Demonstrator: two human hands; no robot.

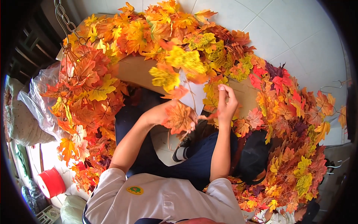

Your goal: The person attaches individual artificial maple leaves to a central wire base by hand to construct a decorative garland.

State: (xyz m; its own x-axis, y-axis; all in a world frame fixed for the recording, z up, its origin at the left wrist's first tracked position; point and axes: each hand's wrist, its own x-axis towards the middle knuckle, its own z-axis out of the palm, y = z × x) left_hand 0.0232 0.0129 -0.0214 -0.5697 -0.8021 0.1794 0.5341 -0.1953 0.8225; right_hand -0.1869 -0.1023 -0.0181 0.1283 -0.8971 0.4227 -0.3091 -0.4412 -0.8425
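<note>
Shirt (149,201) below; left hand (192,119) pinching leaf spray (186,61), right hand (226,106) beside it, grip unclear

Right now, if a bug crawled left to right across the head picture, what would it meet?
Red spool, oval shirt badge, left hand, right hand, lower metal hook.

Left hand (159,112) grips stemmed leaf sprig (186,61); right hand (228,104) raised nearby. Autumn-coloured leaf heaps (80,74) around. Red spool (51,183), lower left.
</note>
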